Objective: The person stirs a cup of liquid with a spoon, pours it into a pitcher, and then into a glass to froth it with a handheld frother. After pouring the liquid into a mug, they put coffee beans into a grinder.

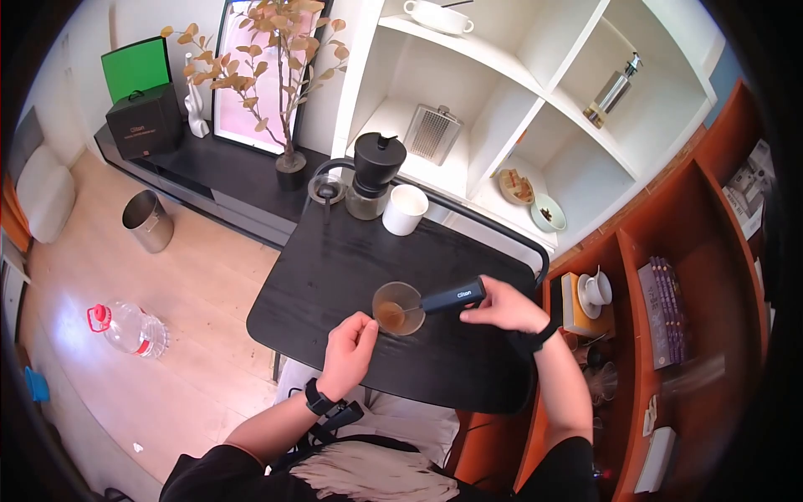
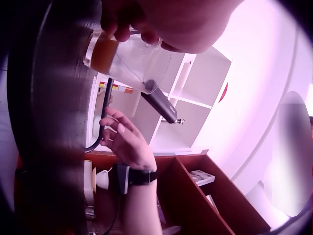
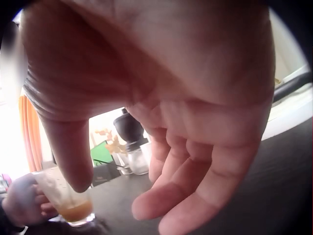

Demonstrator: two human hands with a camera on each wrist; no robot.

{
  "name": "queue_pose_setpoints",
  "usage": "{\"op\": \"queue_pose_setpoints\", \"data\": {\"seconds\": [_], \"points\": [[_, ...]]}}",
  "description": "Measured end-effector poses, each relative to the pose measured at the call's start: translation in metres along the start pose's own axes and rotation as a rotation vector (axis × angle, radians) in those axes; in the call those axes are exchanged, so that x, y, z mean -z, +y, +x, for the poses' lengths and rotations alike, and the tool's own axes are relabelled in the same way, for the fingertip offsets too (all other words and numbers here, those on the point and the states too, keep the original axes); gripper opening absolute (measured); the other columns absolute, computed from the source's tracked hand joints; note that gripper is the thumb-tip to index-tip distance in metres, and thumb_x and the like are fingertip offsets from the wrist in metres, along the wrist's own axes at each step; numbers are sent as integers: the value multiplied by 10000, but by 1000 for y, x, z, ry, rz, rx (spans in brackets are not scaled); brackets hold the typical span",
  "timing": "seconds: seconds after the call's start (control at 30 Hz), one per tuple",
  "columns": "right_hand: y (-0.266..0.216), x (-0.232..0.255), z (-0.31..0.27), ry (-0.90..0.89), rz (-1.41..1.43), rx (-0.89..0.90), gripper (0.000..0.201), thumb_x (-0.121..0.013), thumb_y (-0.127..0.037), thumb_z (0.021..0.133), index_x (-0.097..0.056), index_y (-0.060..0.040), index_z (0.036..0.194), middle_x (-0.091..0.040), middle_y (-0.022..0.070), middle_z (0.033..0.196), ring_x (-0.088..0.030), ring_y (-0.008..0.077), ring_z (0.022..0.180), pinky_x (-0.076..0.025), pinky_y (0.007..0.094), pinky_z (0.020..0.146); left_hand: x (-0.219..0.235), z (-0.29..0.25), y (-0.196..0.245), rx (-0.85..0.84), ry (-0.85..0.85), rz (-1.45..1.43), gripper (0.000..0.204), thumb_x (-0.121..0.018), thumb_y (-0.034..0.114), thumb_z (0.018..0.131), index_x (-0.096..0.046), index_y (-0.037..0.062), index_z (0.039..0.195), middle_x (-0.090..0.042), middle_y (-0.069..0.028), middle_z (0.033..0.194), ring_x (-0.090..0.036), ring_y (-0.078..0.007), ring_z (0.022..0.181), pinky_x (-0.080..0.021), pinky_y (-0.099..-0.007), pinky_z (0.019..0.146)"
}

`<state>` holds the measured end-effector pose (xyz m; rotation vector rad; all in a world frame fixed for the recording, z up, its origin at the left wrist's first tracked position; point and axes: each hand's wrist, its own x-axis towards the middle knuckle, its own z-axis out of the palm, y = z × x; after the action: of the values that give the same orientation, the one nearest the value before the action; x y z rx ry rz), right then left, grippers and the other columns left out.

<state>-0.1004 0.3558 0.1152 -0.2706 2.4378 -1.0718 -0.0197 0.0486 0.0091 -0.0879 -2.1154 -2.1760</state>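
A clear glass [image 1: 393, 293] with brown liquid [image 2: 103, 55] in its bottom stands on the black table. My left hand [image 1: 348, 350] holds the glass from its near side, with the fingers right against the wall in the left wrist view. A black handheld frother [image 1: 454, 295] leans in the glass, its thin wire shaft inside and its handle sticking out past the rim to the right. My right hand [image 1: 508, 308] is just beyond the handle's end. In the right wrist view its fingers [image 3: 190, 208] are loosely bent with nothing between them and the thumb.
At the table's [image 1: 335, 276] back stand a black-topped coffee grinder [image 1: 378, 163], a white cup [image 1: 406, 210] and a small dish [image 1: 327, 189] with a black spoon. A black rail [image 1: 493, 227] edges the back, before white shelves. Brown shelves [image 1: 640, 309] stand on the right.
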Motion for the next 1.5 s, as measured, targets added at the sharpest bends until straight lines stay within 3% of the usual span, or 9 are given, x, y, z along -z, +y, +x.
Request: {"op": "queue_pose_setpoints", "data": {"seconds": [0.17, 0.23, 0.5, 0.67, 0.8, 0.93, 1.1, 1.23, 1.5], "points": [[-15, 47, 60, 170, -131, -114, 637, -892, -276, 814, -583, -31, 1315, -647, 79, 1083, -639, 120, 845, -536, 260, 723, -2, -4, 11, -99, 26, 80, 200, -623, 129, 1005, -613, -4, 855, -481, -57, 623, -438, -127, 569, -373, -302, 545], [-29, 54, 86, 239, -357, -12, 938, -901, -505, 726, -531, 32, 1401, -657, 186, 1250, -655, 285, 1140, -513, 357, 998, -1, -5, 11, -88, 29, 77, 199, -629, 129, 1002, -621, -1, 852, -483, -56, 611, -439, -127, 553, -373, -306, 534], [-57, 14, 184, 299, -462, 131, 1154, -928, -491, 657, -385, 80, 1500, -605, 276, 1346, -615, 352, 1257, -480, 384, 1079, -1, -8, 9, -133, 39, 95, 190, -647, 134, 997, -639, 2, 859, -492, -60, 602, -440, -123, 530, -371, -305, 516], [-73, -8, 186, 475, -499, 78, 1033, -876, -448, 659, -436, 77, 1432, -582, 300, 1383, -611, 387, 1267, -496, 402, 1072, 0, -8, 8, -96, 9, 67, 180, -649, 136, 999, -648, 0, 882, -518, -56, 626, -455, -117, 541, -376, -296, 521], [-68, -5, 179, 415, -469, 50, 977, -868, -511, 656, -505, 63, 1359, -593, 287, 1370, -629, 371, 1237, -514, 408, 1037, 0, -8, 5, -96, 13, 91, 176, -648, 132, 1000, -648, -2, 885, -527, -51, 634, -467, -109, 549, -384, -289, 526], [-70, -6, 183, 505, -446, 78, 1066, -887, -585, 632, -484, 60, 1379, -599, 270, 1355, -608, 391, 1260, -510, 433, 1046, -2, -8, 7, -72, 16, 68, 171, -645, 121, 998, -643, -3, 881, -540, -38, 647, -480, -99, 563, -396, -284, 536], [-80, -20, 185, 594, -458, 77, 1019, -865, -522, 660, -448, 64, 1382, -616, 274, 1300, -641, 400, 1199, -543, 454, 987, 0, -8, 4, -95, 6, 109, 184, -634, 126, 1004, -635, -6, 876, -548, -41, 657, -481, -102, 574, -398, -283, 544], [-80, -24, 185, 602, -464, 4, 926, -854, -458, 656, -470, 64, 1319, -623, 248, 1264, -667, 391, 1140, -565, 445, 941, 0, -9, 4, -110, 12, 108, 195, -623, 128, 1009, -624, -5, 866, -534, -34, 655, -464, -98, 596, -393, -279, 564], [-56, -19, 124, 449, -471, 106, 939, -858, -403, 641, -467, 22, 1382, -610, 254, 1288, -629, 397, 1187, -533, 444, 988, 2, -8, 2, -109, -22, 74, 213, -599, 121, 1021, -605, -8, 851, -534, -15, 669, -451, -84, 625, -389, -276, 581]]}}
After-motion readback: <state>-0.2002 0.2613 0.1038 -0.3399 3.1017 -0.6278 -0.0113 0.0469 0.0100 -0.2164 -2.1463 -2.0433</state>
